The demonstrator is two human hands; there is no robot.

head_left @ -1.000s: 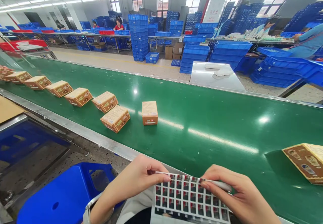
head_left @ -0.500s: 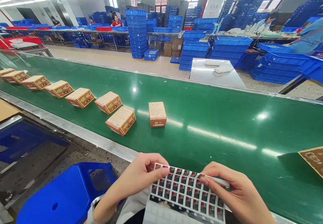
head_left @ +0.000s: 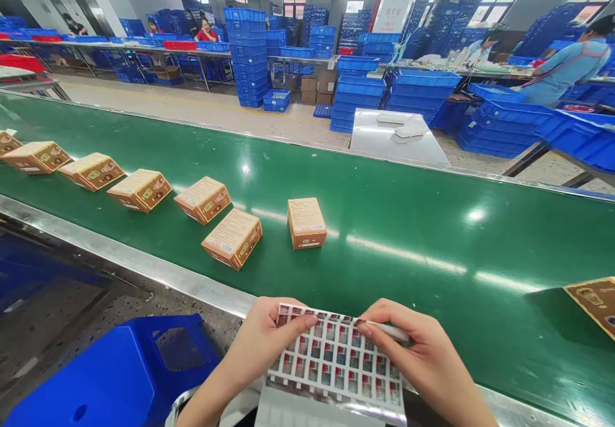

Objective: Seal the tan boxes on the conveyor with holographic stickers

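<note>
Both of my hands hold a sheet of small stickers point(head_left: 331, 356), printed in rows of dark red and grey rectangles on white. It is tilted toward me at the near edge of the green belt. My left hand point(head_left: 269, 337) grips its upper left corner, thumb on the front. At the top edge toward the right, my right hand point(head_left: 413, 343) pinches with thumb and forefinger. A slim whitish object point(head_left: 391, 331) lies in the right hand, partly hidden by fingers; its kind is unclear. Beyond the sheet, a brown carton point(head_left: 307, 223) stands on the belt.
On the green conveyor belt point(head_left: 408, 209), another carton point(head_left: 233, 238) leads a row of several more to the left. Part of a brown carton point(head_left: 593, 302) shows at the right edge. A blue stool point(head_left: 106, 376) stands below left. Stacked blue crates point(head_left: 247, 58) and people are across the aisle.
My view has shifted slightly. The hands and sheet appear further left, and the sheet catches more glare. The left cartons appear further left; both hands keep their grip.
</note>
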